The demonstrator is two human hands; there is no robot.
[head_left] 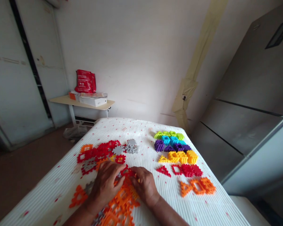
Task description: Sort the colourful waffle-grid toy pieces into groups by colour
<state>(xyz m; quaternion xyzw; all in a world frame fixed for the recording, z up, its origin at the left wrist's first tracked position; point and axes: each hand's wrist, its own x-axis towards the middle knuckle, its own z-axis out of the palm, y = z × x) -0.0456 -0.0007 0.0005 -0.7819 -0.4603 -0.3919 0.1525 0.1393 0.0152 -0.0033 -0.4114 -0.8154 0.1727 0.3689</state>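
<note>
Both my hands rest on a loose heap of flat interlocking plastic pieces (pixel 101 153) in red, orange and grey, spread over the white ribbed table cover (pixel 141 131). My left hand (pixel 106 183) lies with fingers curled over the heap. My right hand (pixel 145 185) faces it, fingers bent. Between their fingertips is a red piece (pixel 126 172), pinched from both sides. Orange pieces (pixel 121 201) lie under and in front of my wrists.
Sorted rows of pieces lie at the right: green (pixel 169 135), blue (pixel 171 140), purple (pixel 171 146), yellow (pixel 179 157), red (pixel 181 170), orange (pixel 198 185). A grey refrigerator (pixel 254 103) stands right. A side table (pixel 82 103) with boxes and a red bag (pixel 85 81) stands at the back left.
</note>
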